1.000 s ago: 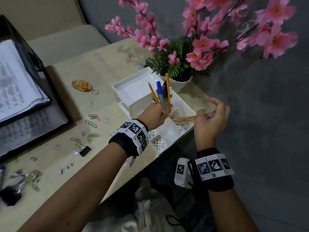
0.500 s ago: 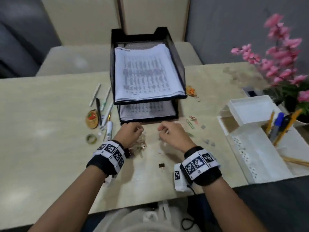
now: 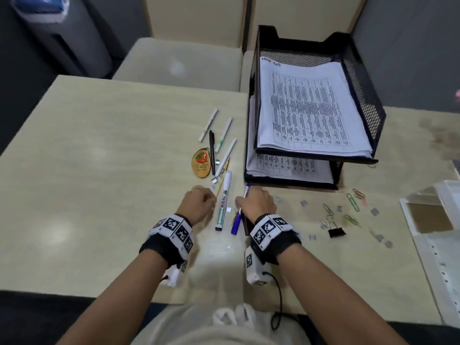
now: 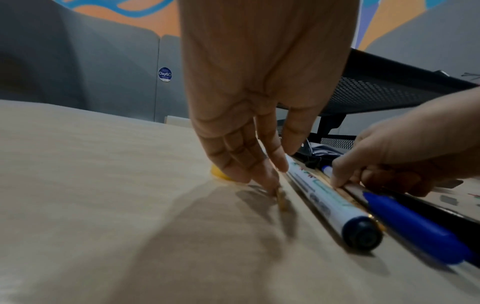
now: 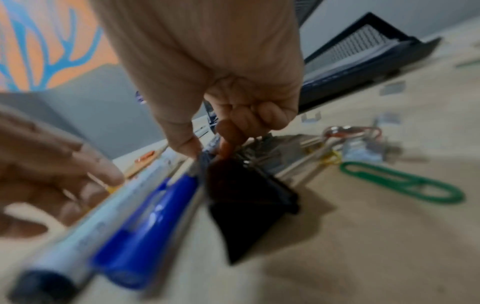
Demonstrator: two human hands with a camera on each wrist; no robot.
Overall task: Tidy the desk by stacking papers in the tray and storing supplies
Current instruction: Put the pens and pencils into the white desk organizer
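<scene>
A white marker with a dark cap [image 3: 223, 204] [image 4: 335, 201] [image 5: 78, 232] lies on the desk between my hands. My left hand [image 3: 199, 204] [image 4: 262, 172] is just left of it, its fingertips down on the desk at a thin yellow pencil [image 3: 219, 189], gripping nothing that I can see. My right hand [image 3: 256, 201] [image 5: 207, 148] pinches the barrel of a blue-capped pen [image 3: 236, 220] [image 4: 415, 232] [image 5: 148, 222] between thumb and forefinger, its other fingers curled. A large black binder clip [image 5: 246, 205] lies right beside that pen. The black two-tier tray [image 3: 361, 95] holds printed papers [image 3: 308, 108].
More pens [image 3: 225, 131] and an oval keychain [image 3: 201, 164] lie beyond my left hand. Paper clips [image 3: 352, 202], a small binder clip [image 3: 336, 231] and staples are scattered to the right. A white organizer [image 3: 438, 235] stands at the right edge. A grey bin [image 3: 67, 33] is behind the desk.
The view swung from the white organizer back to the desk. Both hands came in front of the tray, then shifted left from the clips to the pens; the right hand took the blue pen.
</scene>
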